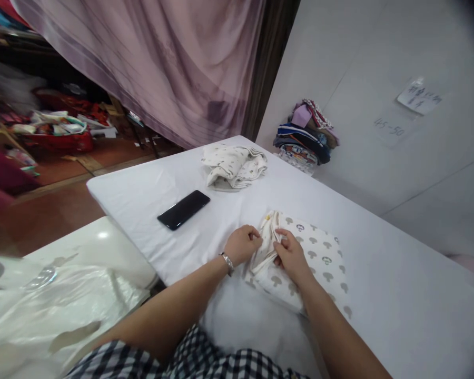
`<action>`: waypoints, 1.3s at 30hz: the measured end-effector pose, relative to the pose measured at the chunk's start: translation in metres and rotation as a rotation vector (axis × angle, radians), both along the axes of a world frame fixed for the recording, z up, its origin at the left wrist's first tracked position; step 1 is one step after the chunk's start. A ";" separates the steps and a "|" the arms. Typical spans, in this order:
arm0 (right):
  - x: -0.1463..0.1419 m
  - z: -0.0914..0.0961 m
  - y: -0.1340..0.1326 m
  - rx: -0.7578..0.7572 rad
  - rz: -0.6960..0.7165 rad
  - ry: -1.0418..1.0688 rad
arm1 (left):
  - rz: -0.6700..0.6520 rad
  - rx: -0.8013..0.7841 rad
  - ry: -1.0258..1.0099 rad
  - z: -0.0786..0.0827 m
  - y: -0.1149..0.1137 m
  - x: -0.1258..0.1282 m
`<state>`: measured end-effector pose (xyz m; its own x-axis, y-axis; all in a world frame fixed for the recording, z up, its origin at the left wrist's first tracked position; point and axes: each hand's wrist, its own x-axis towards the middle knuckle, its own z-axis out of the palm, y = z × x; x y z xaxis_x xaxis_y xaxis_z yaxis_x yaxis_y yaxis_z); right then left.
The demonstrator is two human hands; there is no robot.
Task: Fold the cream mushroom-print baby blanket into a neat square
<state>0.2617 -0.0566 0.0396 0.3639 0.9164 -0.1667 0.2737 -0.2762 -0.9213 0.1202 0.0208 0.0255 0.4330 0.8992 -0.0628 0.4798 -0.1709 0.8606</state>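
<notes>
A folded white cloth with a grey mushroom print [319, 255] lies on the white table [398, 295] in front of me. My left hand [243, 245], with a metal bracelet at the wrist, is closed in a pinch on the cloth's raised left edge. My right hand [292, 258] is also closed on that bunched edge, resting on top of the cloth. Both hands meet at the fold, almost touching.
A black phone [184, 209] lies to the left on the table. A crumpled white patterned cloth [234, 166] sits at the far end. A stack of folded clothes [306, 137] leans by the wall. Clear plastic bags [59, 310] cover a white surface at left.
</notes>
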 end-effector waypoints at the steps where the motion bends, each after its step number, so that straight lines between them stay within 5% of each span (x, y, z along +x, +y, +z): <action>1: 0.000 0.000 -0.001 0.016 0.003 -0.001 | -0.013 0.007 0.036 0.001 0.000 0.000; 5: 0.000 -0.004 -0.002 0.062 0.026 -0.011 | -0.054 0.067 0.096 0.002 -0.004 0.001; 13: -0.001 -0.003 -0.001 0.033 0.032 -0.065 | -0.192 0.191 -0.103 -0.002 -0.015 0.005; 20: 0.002 -0.009 0.003 0.013 0.031 -0.249 | -0.305 0.115 -0.165 0.000 -0.011 -0.001; 23: 0.003 -0.010 0.003 0.016 0.042 -0.235 | -0.268 0.016 -0.171 0.000 -0.005 -0.002; 29: 0.000 -0.006 0.002 0.087 0.015 -0.026 | 0.006 -0.014 0.016 0.003 0.002 -0.002; 35: 0.002 -0.011 0.005 0.088 0.052 -0.124 | -0.066 0.112 0.239 0.000 0.000 -0.001; 39: 0.003 -0.012 0.004 0.075 0.068 -0.142 | -0.082 0.087 0.201 0.000 0.000 0.000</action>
